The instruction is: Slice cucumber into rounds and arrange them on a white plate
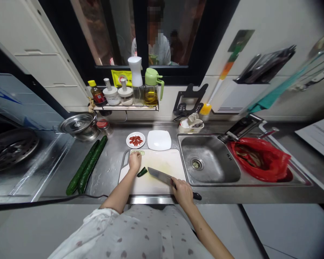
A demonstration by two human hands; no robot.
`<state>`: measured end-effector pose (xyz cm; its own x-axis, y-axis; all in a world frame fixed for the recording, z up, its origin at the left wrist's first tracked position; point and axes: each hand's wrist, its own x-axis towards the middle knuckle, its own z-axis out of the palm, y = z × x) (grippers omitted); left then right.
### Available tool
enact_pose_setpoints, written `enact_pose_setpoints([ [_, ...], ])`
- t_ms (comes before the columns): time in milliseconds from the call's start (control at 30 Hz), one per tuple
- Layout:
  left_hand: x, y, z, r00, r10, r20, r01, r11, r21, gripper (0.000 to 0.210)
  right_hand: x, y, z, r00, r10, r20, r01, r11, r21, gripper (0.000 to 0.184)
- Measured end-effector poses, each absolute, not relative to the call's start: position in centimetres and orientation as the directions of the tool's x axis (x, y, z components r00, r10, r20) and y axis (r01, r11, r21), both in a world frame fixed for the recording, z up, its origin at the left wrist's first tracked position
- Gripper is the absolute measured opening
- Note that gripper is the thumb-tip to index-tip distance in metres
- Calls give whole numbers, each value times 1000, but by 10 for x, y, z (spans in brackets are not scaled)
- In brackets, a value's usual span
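Observation:
My left hand (pixel 135 162) is at the upper left of the white cutting board (pixel 164 185), fingers curled together over pale cucumber slices (pixel 142 153). Its fingers partly hide the slices. In my right hand (pixel 183 190) is a kitchen knife (pixel 160 175), held by its black handle. The broad blade lies low over the middle of the board, pointing left. Just left of the blade tip is a short dark-green cucumber piece (pixel 142 172), apart from both hands.
Two whole cucumbers (pixel 88 165) lie left of the board. Behind it are a plate of red bits (pixel 135 140) and a white square plate (pixel 159 140). The sink (pixel 209 162) is to the right, with a red plastic bag (pixel 270 162) beside it. Bottles stand on a rack (pixel 124 108).

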<state>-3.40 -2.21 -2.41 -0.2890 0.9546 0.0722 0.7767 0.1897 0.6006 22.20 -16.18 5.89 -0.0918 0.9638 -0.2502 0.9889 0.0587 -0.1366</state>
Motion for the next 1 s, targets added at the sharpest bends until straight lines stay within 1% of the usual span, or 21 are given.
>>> enact_pose_setpoints([
  [100, -34, -27, -22, -357, 931, 78, 718, 220, 660, 12, 223, -162, 56, -83, 968, -236, 985, 44, -168, 36],
  [233, -33, -47, -20, -441, 894, 84, 628, 240, 740, 12, 223, -160, 54, -55, 977, -205, 958, -7, -286, 31],
  [367, -27, -79, -20, -379, 923, 73, 599, 184, 779, 15, 217, -153, 57, 14, 985, -171, 902, -87, -423, 33],
  [467, -24, -101, -21, -320, 940, 119, 621, 114, 775, 17, 208, -145, 62, 7, 985, -171, 877, -89, -472, 36],
  [633, -24, -124, -22, -238, 945, 223, 692, 4, 722, 16, 186, -130, 73, -65, 979, -191, 887, -31, -460, 35],
  [767, -26, -134, -23, -172, 947, 271, 716, -69, 695, 16, 169, -122, 77, -147, 958, -247, 906, 30, -423, 36],
  [867, -27, -139, -22, -128, 947, 293, 724, -112, 680, 18, 162, -119, 77, -198, 942, -272, 920, 83, -382, 36],
  [1000, -27, -141, -21, -70, 948, 311, 728, -165, 666, 21, 157, -118, 74, -221, 920, -323, 947, 124, -297, 35],
])
